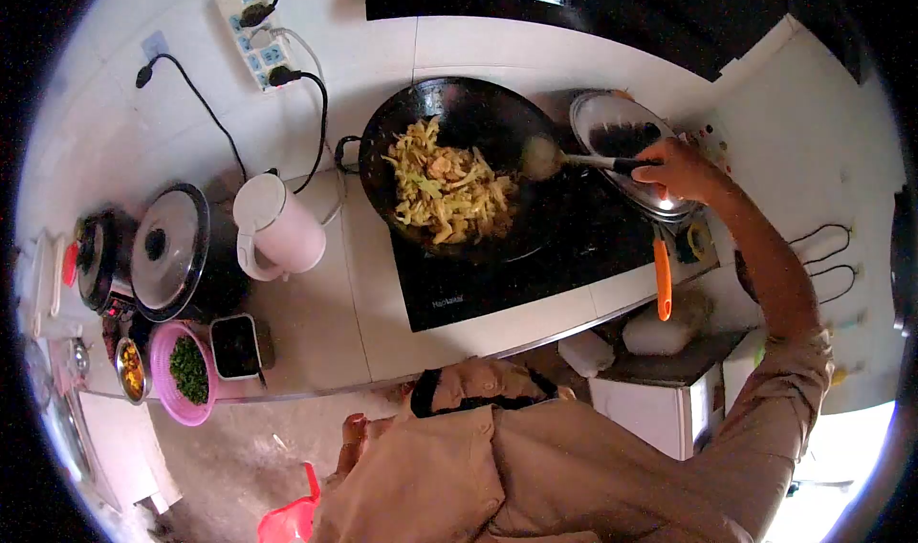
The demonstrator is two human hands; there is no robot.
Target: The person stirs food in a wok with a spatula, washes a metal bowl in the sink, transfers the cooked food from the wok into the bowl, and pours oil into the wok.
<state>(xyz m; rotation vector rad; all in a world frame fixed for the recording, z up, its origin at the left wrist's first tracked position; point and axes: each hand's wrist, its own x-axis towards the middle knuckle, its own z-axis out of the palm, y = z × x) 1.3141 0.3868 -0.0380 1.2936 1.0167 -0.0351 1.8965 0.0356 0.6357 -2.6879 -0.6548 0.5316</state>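
My right hand (681,172) is closed around the black handle of a metal ladle (543,158). The ladle's head is over the right part of a black wok (464,98), clear of the main heap of food. Cooked pale green and yellow strips (445,187) lie in the left and middle of the wok. The wok stands on a black cooktop (440,299). Low at the body's side, away from the counter, is my left hand (355,429); it is small and dim, and its fingers cannot be made out.
A pink-white kettle (287,228), lidded pots (170,247), a pink basket of chopped greens (172,404), a black-filled container (236,349) and a bowl of yellow pieces (131,371) stand left. A lidded pan (617,127) and an orange handle (663,280) are right.
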